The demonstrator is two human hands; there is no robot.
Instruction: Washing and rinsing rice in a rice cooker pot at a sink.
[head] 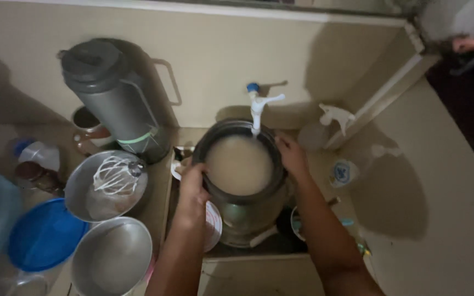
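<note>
While cloudy water fills the pot (pixel 241 204) under the white tap (pixel 258 109), your left hand (pixel 193 186) and right hand (pixel 292 156) clamp its rim. Left of it, a whisk (pixel 115 174) seems to rest in a metal bowl (pixel 80 192).

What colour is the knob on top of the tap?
Blue, on the white tap; the head view shows it best.

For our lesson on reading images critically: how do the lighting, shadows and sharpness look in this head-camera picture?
Head view: dim and grainy, lit from the front; the tap and thermos cast hard shadows on the wall; corners fall dark; the pot between left hand and right hand is soft, and straight edges bow.
</note>
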